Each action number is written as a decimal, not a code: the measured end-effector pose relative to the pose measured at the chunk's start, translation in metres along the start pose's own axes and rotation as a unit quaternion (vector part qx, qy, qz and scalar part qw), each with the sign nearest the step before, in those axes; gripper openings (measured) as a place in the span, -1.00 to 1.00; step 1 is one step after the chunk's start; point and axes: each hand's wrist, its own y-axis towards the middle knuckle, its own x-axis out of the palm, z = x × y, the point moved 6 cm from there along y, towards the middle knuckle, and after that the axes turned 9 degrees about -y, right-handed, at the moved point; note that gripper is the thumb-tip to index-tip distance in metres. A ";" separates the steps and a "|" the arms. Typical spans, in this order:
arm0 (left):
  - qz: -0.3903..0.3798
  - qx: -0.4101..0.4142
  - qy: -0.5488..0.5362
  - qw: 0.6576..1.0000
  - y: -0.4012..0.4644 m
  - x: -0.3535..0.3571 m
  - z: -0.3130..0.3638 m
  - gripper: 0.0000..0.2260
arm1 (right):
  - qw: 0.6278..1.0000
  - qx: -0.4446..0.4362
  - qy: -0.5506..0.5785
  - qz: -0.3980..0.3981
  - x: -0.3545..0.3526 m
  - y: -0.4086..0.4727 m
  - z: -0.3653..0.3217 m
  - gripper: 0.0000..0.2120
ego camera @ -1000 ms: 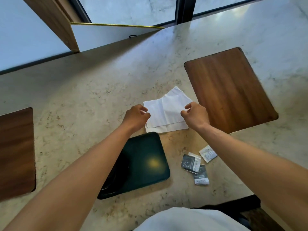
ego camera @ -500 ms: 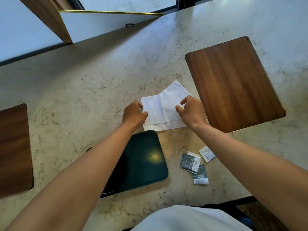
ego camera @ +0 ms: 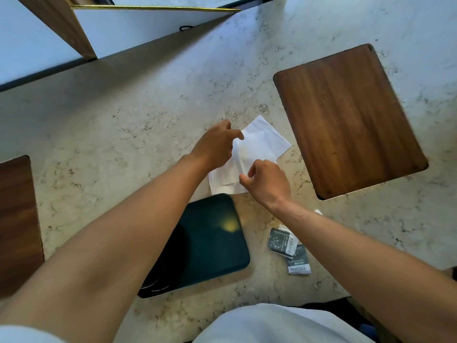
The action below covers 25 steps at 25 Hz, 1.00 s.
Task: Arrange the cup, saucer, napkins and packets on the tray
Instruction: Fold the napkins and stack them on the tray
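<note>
Several white napkins [ego camera: 264, 144] lie overlapped on the marble counter just beyond the dark green tray [ego camera: 212, 246]. My left hand [ego camera: 214, 147] pinches the far left edge of the pile. On the pile's near side, my right hand [ego camera: 268, 183] has its thumb and fingers closed on a napkin. My left forearm hides the tray's left part, where a dark round saucer rim [ego camera: 152, 285] peeks out; no cup shows. Two dark packets [ego camera: 282, 243] [ego camera: 299, 263] lie right of the tray, and a white packet [ego camera: 318, 212] is mostly hidden under my right arm.
A wooden board [ego camera: 346, 120] lies on the counter to the right of the napkins, another wooden board [ego camera: 17, 219] at the left edge. A wood-framed panel [ego camera: 148, 23] stands along the far side. The counter's near edge runs by my body.
My left hand slid from the napkins' left side up to their far left edge. My right hand moved from the right edge to the near side. The pile looks more gathered.
</note>
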 end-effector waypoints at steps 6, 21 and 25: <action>-0.045 0.106 0.095 0.989 0.005 -0.003 0.007 -0.79 | 0.999 -0.032 -0.003 -0.008 0.004 0.002 -0.003 -0.79; -0.037 0.127 0.119 0.984 -0.006 -0.026 0.015 -0.85 | 0.997 -0.075 -0.012 0.029 -0.010 0.000 0.000 -0.84; -0.010 0.126 0.113 0.985 -0.019 -0.043 0.023 -0.88 | 0.993 -0.093 0.002 0.066 -0.025 -0.006 0.004 -0.85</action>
